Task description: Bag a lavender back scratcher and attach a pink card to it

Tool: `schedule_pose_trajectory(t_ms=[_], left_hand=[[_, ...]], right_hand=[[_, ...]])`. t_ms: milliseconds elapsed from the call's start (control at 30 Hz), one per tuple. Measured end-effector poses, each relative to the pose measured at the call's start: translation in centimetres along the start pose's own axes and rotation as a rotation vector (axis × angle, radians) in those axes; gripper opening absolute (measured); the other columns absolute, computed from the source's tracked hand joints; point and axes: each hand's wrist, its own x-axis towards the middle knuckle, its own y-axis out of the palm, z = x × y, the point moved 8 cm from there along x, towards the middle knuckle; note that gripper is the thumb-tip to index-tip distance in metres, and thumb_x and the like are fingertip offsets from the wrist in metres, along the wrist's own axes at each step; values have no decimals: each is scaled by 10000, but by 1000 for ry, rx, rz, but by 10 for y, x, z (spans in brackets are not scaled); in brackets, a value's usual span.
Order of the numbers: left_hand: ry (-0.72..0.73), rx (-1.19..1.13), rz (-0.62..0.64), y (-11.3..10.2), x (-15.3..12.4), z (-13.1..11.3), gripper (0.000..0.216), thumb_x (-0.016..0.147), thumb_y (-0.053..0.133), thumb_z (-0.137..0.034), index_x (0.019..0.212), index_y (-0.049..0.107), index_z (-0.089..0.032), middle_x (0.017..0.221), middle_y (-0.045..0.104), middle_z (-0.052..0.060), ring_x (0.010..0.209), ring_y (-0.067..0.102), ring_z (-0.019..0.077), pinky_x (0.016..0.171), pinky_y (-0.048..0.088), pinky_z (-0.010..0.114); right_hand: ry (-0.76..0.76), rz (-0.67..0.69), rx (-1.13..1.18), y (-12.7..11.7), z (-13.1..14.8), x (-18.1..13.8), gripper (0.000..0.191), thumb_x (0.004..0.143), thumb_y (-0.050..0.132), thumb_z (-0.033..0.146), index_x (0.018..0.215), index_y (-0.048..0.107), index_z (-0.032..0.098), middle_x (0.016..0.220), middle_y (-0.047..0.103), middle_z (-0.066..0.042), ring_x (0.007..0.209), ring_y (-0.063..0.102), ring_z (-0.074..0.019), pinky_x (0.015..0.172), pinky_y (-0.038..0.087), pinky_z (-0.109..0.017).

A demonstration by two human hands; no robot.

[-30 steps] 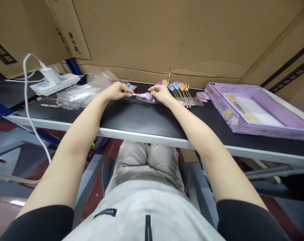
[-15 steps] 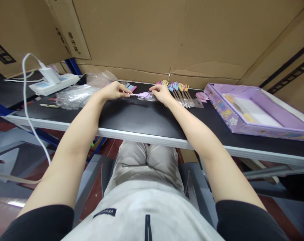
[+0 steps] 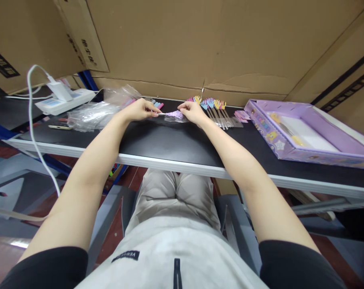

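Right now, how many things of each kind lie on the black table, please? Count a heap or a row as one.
Purple toy between the hands: 1
Row of coloured hand-shaped sticks: 1
Purple box: 1
Heap of clear plastic bags: 1
White power strip: 1
Total: 5

Bright, even overhead light, sharp focus, wide-angle bending at edges.
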Motion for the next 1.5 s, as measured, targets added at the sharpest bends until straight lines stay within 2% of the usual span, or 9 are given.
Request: schedule_pose_trajectory(t_ms=[100, 267, 533, 767, 900, 1067, 1167, 1300, 1500], left_hand=[[7, -10, -12, -1, 0, 0, 485, 786, 775, -484, 1117, 874, -144, 823, 747, 63, 773, 626, 184, 816, 508, 330], [-3, -22, -13, -4, -2, 1, 470, 777, 791, -497, 1095, 881, -162, 808, 753, 59, 790, 643, 197, 860, 514, 350], [-46, -28, 37, -9, -4, 2, 408, 779, 820, -444, 1065, 888, -162, 744, 734, 52, 779, 661, 202, 903, 521, 368], [-72, 6, 78, -3, -3, 2, 372, 776, 819, -399, 1057, 888, -165, 745, 740, 52, 792, 663, 211, 891, 518, 360], [-52, 40, 110, 4, 0, 6, 369, 779, 807, -428, 1044, 890, -186, 693, 738, 46, 787, 655, 221, 880, 502, 355], [-42, 86, 116, 8, 3, 14, 419, 758, 796, -497, 1034, 891, -197, 820, 803, 57, 803, 668, 225, 869, 499, 337], [-10, 89, 128, 9, 4, 14, 443, 742, 795, -544, 1018, 896, -213, 881, 828, 53, 828, 676, 221, 866, 508, 315], [2, 69, 149, 7, 3, 13, 458, 713, 817, -581, 993, 902, -229, 840, 824, 46, 822, 678, 218, 852, 523, 297], [-46, 67, 202, 7, -1, 12, 424, 710, 832, -535, 1006, 904, -240, 897, 833, 52, 860, 696, 227, 864, 539, 307]], right_hand=[[21, 30, 12, -2, 1, -2, 95, 918, 664, 154, 923, 754, 124, 989, 774, -95, 987, 723, -200, 1016, 580, -380], [39, 74, 31, -5, 2, -4, 100, 909, 689, 197, 880, 750, 123, 924, 769, -80, 951, 707, -197, 1012, 573, -389], [6, 73, 22, -6, 3, -4, 86, 886, 704, 171, 914, 778, 138, 991, 788, -92, 1005, 723, -208, 1026, 576, -390], [24, -1, -22, 3, -7, -2, 234, 901, 594, 120, 1049, 775, 133, 977, 776, -89, 970, 720, -197, 1002, 587, -380], [-12, -26, -112, 8, -4, -6, 273, 909, 542, 85, 1045, 774, 126, 1073, 778, -116, 1021, 720, -203, 1056, 554, -384], [-79, -48, -186, 11, -3, -7, 270, 929, 550, 88, 1056, 784, 132, 1156, 780, -129, 1126, 717, -225, 1122, 522, -398], [-36, -63, -167, 10, -12, -5, 296, 935, 545, 70, 1099, 789, 105, 1188, 778, -138, 1133, 725, -220, 1128, 521, -392], [59, -66, -128, 11, -25, -2, 322, 929, 555, 33, 1150, 786, 73, 1214, 779, -135, 1149, 733, -210, 1118, 527, -366], [114, -67, -165, 10, -23, -4, 323, 956, 561, 35, 1190, 781, 51, 1253, 772, -139, 1213, 718, -209, 1131, 505, -330]])
